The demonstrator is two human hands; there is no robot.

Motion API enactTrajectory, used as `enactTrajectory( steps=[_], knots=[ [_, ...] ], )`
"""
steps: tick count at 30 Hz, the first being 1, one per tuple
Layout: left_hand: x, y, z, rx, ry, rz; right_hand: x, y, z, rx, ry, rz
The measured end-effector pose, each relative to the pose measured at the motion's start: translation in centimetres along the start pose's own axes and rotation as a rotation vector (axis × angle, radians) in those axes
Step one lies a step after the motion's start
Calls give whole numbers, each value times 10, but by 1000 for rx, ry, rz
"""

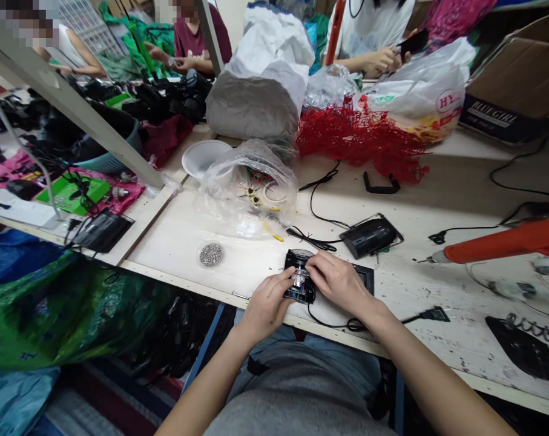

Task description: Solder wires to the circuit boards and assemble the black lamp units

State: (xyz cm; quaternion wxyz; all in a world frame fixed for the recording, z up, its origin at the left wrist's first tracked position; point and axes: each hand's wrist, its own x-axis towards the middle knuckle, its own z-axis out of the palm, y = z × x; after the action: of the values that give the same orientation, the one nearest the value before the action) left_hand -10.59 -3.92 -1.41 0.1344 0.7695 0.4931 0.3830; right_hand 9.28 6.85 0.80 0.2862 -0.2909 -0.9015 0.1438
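Lower centre: L hand (266, 306) & R hand (340, 283) each kept fingertip grip closed round black module (293, 261), sat betw. them.

The small plastic box (295, 261) is black, the scuffed wooden desk (437, 200) white with dark specks. The tangled plastic mesh (360, 142) is red, the long tool body (505, 243) orange.

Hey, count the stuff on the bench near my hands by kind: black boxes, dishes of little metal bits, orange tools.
Black boxes: 2, the held black box between left hand and right hand, and the spare black box
Dish of metal bits: 1
Orange tool: 1
Total: 4
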Motion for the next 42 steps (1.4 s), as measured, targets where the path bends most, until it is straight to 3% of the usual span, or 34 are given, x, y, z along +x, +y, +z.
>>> enactTrajectory(
  steps=[8,22,30,42],
  knots=[
    [-2,-1,1,-50,28,-59,-8,-8,-7,113,38,76],
    [4,-13,-1,-125,-23,-122,-13,-12,-3,108,4,51],
    [7,-14,14,-94,53,-266,-2,-11,0,32,-9,-8],
    [10,-10,14,-108,83,-275,-8,-6,8,69,57,27]
  ],
)
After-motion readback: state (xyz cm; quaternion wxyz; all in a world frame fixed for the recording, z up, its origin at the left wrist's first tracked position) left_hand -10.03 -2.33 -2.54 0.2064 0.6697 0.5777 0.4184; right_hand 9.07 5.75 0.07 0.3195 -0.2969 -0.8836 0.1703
